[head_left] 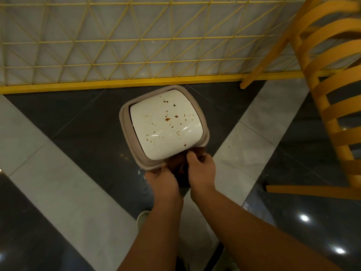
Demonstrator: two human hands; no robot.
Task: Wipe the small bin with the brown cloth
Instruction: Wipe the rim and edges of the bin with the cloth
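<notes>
The small bin point(125, 122) stands on the floor below me, with a beige rim and a white swing lid point(156, 137) speckled with brown stains. A dark brown cloth point(180, 170) hangs bunched at the bin's near edge. My left hand point(161, 181) grips the cloth from the left, against the rim. My right hand point(201, 169) pinches the cloth's top from the right, fingertips at the lid's near corner. Most of the cloth is hidden between the two hands.
A yellow wire-grid partition point(136, 45) with a yellow base bar runs right behind the bin. A yellow wooden slatted chair point(328, 98) stands at the right, its leg close to the bin. The floor has dark glossy and pale marble tiles. My shoe point(141, 219) shows below.
</notes>
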